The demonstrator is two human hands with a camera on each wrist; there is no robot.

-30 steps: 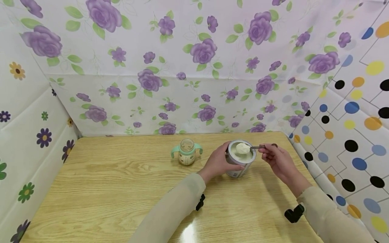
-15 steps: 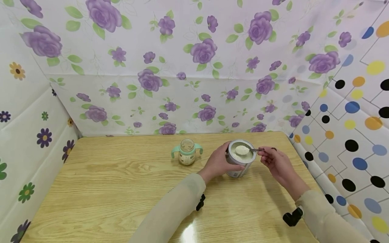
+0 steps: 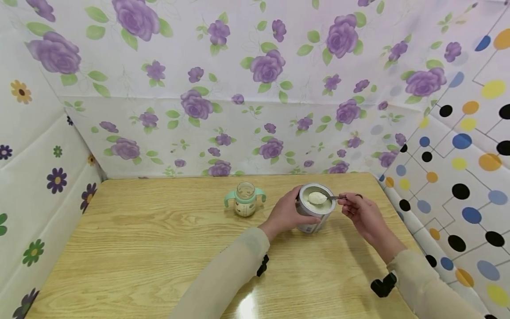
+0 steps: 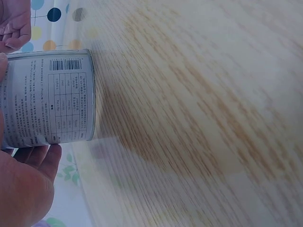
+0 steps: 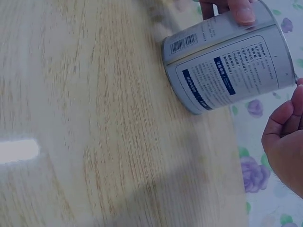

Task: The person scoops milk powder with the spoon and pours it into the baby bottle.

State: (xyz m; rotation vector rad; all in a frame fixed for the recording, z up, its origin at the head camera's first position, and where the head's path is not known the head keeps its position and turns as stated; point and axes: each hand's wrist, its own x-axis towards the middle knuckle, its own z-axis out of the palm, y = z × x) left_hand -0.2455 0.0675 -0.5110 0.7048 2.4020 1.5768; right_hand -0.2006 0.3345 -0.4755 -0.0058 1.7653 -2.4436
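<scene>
Spoon [image 3: 332, 197] shifted slightly over the barcoded, Chinese-labelled can [image 5: 227, 61].

A rose-printed sheet [image 3: 231, 79] rises behind the wooden table [image 3: 139, 243].

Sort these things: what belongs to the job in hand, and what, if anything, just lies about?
Job:
tin, gripped by the left hand
spoon of white powder, held in the right hand
bottle, probably, though untouched

Lying about:
nothing loose seen
floral cloth and dotted cloth are just backdrop
</scene>
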